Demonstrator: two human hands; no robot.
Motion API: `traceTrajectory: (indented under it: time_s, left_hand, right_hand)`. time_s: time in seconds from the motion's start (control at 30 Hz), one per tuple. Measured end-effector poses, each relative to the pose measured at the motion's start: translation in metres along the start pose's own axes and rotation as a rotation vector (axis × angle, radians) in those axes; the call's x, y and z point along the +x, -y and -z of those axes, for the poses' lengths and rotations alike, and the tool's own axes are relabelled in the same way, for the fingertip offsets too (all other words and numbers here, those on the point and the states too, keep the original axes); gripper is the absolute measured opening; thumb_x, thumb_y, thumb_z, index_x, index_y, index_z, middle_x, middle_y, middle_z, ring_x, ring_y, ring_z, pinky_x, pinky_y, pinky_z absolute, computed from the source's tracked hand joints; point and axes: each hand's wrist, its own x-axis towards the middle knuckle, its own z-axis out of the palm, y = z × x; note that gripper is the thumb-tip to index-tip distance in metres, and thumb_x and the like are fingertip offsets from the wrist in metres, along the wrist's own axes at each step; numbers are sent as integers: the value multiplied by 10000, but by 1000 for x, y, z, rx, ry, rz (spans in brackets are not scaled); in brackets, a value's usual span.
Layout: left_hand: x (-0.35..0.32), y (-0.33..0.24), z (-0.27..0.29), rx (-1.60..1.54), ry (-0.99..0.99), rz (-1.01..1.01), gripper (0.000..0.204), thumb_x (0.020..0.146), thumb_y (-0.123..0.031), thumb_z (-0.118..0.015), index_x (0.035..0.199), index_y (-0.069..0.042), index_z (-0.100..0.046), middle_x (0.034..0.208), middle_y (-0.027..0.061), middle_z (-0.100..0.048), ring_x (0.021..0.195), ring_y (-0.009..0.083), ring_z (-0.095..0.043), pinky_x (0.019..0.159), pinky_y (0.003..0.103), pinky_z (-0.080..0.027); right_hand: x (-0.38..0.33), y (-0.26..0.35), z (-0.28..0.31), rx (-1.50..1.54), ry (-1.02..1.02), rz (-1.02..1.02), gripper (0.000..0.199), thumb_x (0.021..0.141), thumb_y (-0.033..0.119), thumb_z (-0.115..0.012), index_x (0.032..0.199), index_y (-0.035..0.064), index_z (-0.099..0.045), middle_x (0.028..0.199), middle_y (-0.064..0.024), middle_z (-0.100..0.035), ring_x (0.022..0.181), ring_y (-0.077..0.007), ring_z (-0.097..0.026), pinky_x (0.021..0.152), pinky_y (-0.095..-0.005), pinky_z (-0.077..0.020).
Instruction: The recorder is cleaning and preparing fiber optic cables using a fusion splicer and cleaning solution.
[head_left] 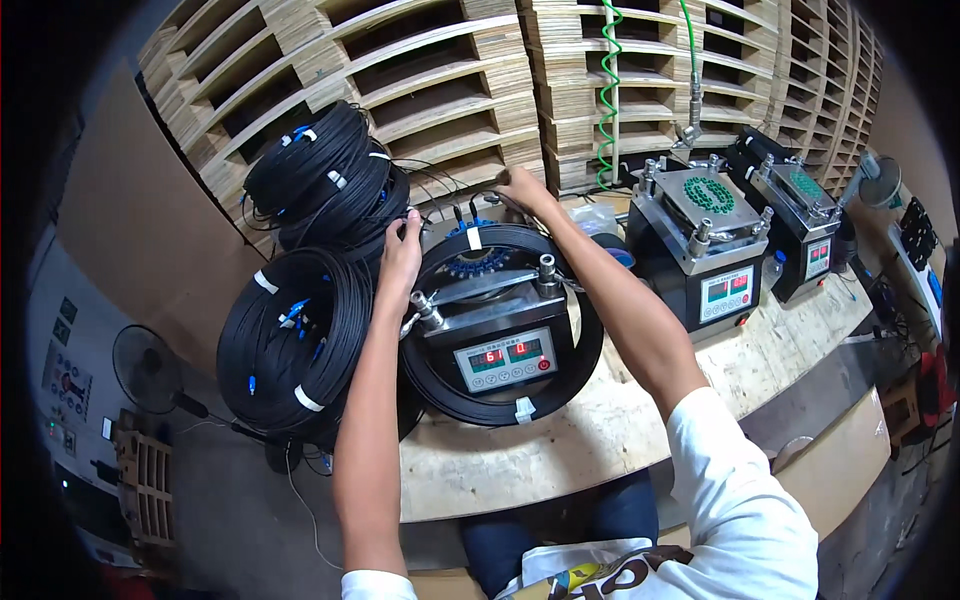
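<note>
Even bright light, fisheye-bent dark rim

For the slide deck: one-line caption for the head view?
Both hands, left and right, seat a black cable coil around a benchtop machine.

On the wooden tabletop [560,440], a black cable coil [500,400] rings a small machine with red digit displays [503,350], the left hand [402,250] touching the coil's left rim and the right hand [522,188] reaching behind it.
</note>
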Motion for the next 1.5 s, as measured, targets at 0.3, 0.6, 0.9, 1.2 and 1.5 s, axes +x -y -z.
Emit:
traceTrajectory:
  time_s: [0.3,0.6,0.9,1.2,1.5]
  left_hand:
    - [17,27,39,-256,-40,105,790,999,-482,-502,1539,23,-223,1559,272,-325,1452,343,-333,1165,386,-284]
    - [118,67,35,-795,-251,485,297,1025,-267,-461,973,-52,-659,900,101,-681,779,256,-663,669,491,-537]
    - [134,88,21,-1113,-292,581,280,977,-351,-645,818,-121,-642,740,27,-665,577,191,-604,528,356,-495]
    - [130,68,9,-958,-277,445,145,965,-164,-666,859,-65,-658,807,84,-721,591,163,-650,464,329,-490]
    - [133,54,-3,-567,130,390,961,956,-764,-137,1042,-26,-747,980,167,-730,764,278,-662,679,429,-570]
  right_hand:
    - [-7,55,3,154,339,-7,341,916,170,-557,1206,67,-706,1044,-159,-732,914,-205,-657,822,-314,-512]
    - [-96,91,8,296,-26,-15,397,1050,308,-490,1300,11,-571,1127,-201,-682,1031,-262,-652,903,-349,-485]
    - [-92,87,16,175,-31,-40,343,1047,231,-483,1230,-28,-615,963,-90,-676,850,-145,-604,757,-280,-494]
    - [-89,73,18,153,-88,-51,309,1024,234,-509,1154,-15,-638,902,-199,-694,805,-242,-665,759,-355,-507]
    - [-91,75,26,126,-39,-124,336,1021,242,-496,1182,-24,-624,1002,-231,-698,916,-332,-673,840,-386,-498]
